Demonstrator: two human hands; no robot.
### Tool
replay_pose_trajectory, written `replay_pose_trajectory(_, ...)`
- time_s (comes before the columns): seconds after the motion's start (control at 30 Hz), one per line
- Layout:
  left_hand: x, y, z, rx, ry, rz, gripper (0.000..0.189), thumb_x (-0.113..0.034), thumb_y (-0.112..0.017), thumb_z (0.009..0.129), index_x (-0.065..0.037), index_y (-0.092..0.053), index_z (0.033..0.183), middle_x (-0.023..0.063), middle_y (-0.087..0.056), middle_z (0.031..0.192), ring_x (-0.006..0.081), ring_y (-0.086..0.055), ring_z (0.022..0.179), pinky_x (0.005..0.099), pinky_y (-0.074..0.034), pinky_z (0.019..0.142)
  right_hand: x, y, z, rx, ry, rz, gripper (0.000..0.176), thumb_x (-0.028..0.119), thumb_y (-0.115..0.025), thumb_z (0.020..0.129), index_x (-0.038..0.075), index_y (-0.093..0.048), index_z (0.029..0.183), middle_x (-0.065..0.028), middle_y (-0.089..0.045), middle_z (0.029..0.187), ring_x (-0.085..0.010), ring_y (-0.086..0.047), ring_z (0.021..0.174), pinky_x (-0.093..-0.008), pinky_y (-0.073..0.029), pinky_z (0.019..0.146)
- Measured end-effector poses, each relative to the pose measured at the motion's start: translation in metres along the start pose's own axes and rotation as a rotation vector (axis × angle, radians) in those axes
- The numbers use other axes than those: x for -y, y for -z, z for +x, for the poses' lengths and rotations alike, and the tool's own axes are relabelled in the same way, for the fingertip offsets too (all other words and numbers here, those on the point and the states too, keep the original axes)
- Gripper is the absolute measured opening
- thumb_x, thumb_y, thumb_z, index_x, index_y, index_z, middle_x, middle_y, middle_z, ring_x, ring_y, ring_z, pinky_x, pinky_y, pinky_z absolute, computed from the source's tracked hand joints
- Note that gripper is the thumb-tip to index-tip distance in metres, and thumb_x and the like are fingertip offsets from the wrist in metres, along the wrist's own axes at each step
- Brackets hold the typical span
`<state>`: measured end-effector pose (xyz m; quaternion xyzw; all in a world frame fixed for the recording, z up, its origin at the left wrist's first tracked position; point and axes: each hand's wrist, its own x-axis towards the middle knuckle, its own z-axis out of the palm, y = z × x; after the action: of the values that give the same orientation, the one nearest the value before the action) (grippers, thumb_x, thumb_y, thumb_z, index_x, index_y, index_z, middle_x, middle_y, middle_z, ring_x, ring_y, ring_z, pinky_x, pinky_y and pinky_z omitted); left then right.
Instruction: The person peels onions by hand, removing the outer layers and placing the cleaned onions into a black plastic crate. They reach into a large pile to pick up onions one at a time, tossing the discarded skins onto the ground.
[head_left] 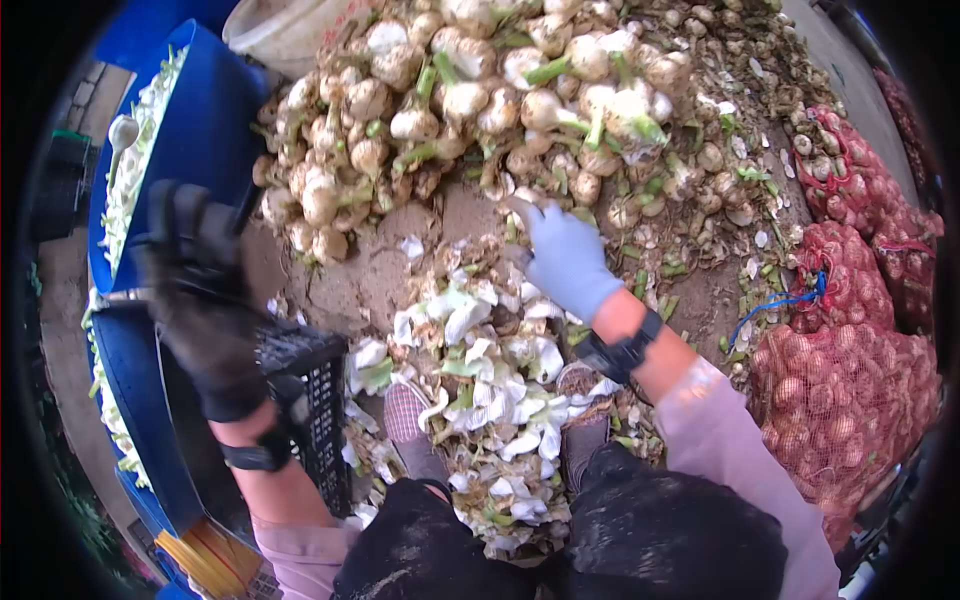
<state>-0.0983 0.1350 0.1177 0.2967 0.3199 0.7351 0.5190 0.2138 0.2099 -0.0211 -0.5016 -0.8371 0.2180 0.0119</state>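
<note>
My left hand point(200, 290), in a dark glove, is raised over a black plastic crate point(325, 420) beside a blue bin point(205, 110). Its fingers are stretched out and somewhat blurred, with nothing visible in them. In front of me lies a heap of dirty garlic bulbs point(465, 100) with cut green stems. My right hand point(568, 258), in a light blue glove with brown-stained fingertips, reaches to the near edge of this heap. Its thumb and fingers are apart, and no bulb shows between them. White and green peelings point(490, 350) cover the ground below it.
Red mesh bags point(840, 390) full of bulbs stand on the right, with a blue tie point(785, 300). At left, blue bins hold whitish-green pieces point(140, 150) and a pale ladle-like thing point(122, 135). A whitish tub point(285, 35) stands behind. My shoes point(405, 410) stand among peelings.
</note>
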Motion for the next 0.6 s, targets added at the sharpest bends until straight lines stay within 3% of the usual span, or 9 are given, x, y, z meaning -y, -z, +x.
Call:
replay_pose_trajectory(0.03, 0.028, -0.009, -0.004, -0.077, -0.021, 0.273, 0.049, -0.035, -0.046, 0.096, 0.0, -0.046, 0.13, 0.0152, -0.06, 0.116, 0.0239, -0.062, 0.101, 0.036, -0.052, 0.088, -0.004, -0.003, 0.019, 0.036, -0.097, -0.062, 0.046, 0.023, -0.062, 0.081, 0.014, -0.049, 0.124, -0.0186, -0.056, 0.106, -0.0338, -0.063, 0.086, -0.043, -0.051, 0.074)
replay_pose_trajectory(0.1, 0.085, -0.025, -0.031, 0.094, 0.226, 0.652, 0.039, -0.029, -0.048, 0.097, 0.0, -0.052, 0.123, 0.0117, -0.064, 0.106, 0.0188, -0.065, 0.086, 0.0322, -0.055, 0.076, -0.024, -0.029, 0.037, 0.011, -0.175, -0.038, 0.056, 0.012, -0.063, 0.074, 0.013, -0.047, 0.128, -0.0204, -0.054, 0.111, -0.0383, -0.061, 0.089, -0.0437, -0.052, 0.077)
replay_pose_trajectory(0.17, 0.141, -0.007, -0.059, -0.002, 0.603, 0.571, 0.039, -0.019, -0.061, 0.09, -0.002, -0.052, 0.124, 0.0103, -0.063, 0.103, 0.0174, -0.065, 0.087, 0.0282, -0.055, 0.074, -0.032, -0.044, 0.036, -0.011, -0.168, 0.174, 0.061, 0.003, -0.062, 0.07, 0.014, -0.047, 0.128, -0.0204, -0.053, 0.113, -0.0382, -0.059, 0.096, -0.0443, -0.05, 0.081)
replay_pose_trajectory(0.33, 0.175, -0.004, -0.115, -0.132, 0.811, 0.075, 0.055, -0.01, -0.07, 0.083, -0.003, -0.043, 0.13, 0.0061, -0.059, 0.11, 0.0125, -0.061, 0.091, 0.0277, -0.053, 0.079, 0.041, -0.011, -0.042, 0.181, 0.316, 0.325, 0.064, -0.002, -0.061, 0.07, 0.012, -0.047, 0.131, -0.0196, -0.053, 0.12, -0.035, -0.058, 0.099, -0.0429, -0.05, 0.084)
replay_pose_trajectory(0.43, 0.161, 0.001, -0.116, -0.128, 0.695, 0.435, 0.056, -0.006, -0.07, 0.081, -0.003, -0.043, 0.13, 0.0066, -0.059, 0.109, 0.0118, -0.06, 0.092, 0.027, -0.052, 0.081, 0.035, -0.025, -0.055, -0.138, 0.027, 0.929, 0.058, 0.012, -0.068, 0.079, 0.006, -0.046, 0.133, -0.0172, -0.063, 0.107, -0.021, -0.063, 0.089, -0.0309, -0.052, 0.075)
replay_pose_trajectory(0.5, 0.155, -0.018, -0.115, -0.032, 0.62, 0.5, 0.056, -0.003, -0.07, 0.079, -0.002, -0.046, 0.129, 0.0084, -0.055, 0.115, 0.0173, -0.058, 0.097, 0.0298, -0.05, 0.087, 0.01, -0.028, -0.056, 0.219, -0.083, 1.164, 0.054, 0.02, -0.067, 0.085, 0.002, -0.046, 0.131, -0.0128, -0.067, 0.096, -0.0143, -0.063, 0.079, -0.0269, -0.052, 0.07)
replay_pose_trajectory(0.53, 0.155, -0.021, -0.114, 0.205, 0.386, 0.838, 0.058, -0.005, -0.072, 0.076, -0.002, -0.047, 0.128, 0.0096, -0.055, 0.116, 0.0213, -0.056, 0.102, 0.0326, -0.047, 0.091, 0.016, -0.017, -0.055, 0.396, -0.068, 1.35, 0.046, 0.026, -0.065, 0.088, -0.001, -0.052, 0.123, -0.0086, -0.067, 0.087, -0.0117, -0.061, 0.071, -0.0271, -0.05, 0.064)
replay_pose_trajectory(0.57, 0.155, -0.025, -0.113, 0.443, 0.129, 1.149, 0.059, -0.008, -0.075, 0.074, -0.002, -0.049, 0.127, 0.0109, -0.054, 0.117, 0.0254, -0.055, 0.106, 0.0355, -0.044, 0.096, 0.028, 0.01, -0.06, 0.607, -0.178, 1.253, 0.034, 0.029, -0.06, 0.091, -0.001, -0.061, 0.108, -0.0069, -0.066, 0.083, -0.0093, -0.059, 0.069, -0.0251, -0.048, 0.06)
replay_pose_trajectory(0.6, 0.151, -0.03, -0.114, 0.442, 0.17, 1.194, 0.066, -0.013, -0.08, 0.067, -0.003, -0.052, 0.126, 0.013, -0.054, 0.119, 0.0298, -0.05, 0.114, 0.0387, -0.037, 0.102, 0.029, 0.009, -0.061, 0.59, -0.21, 1.214, 0.029, 0.027, -0.058, 0.092, 0.0, -0.062, 0.101, -0.0061, -0.065, 0.08, -0.0087, -0.058, 0.067, -0.0242, -0.048, 0.059)
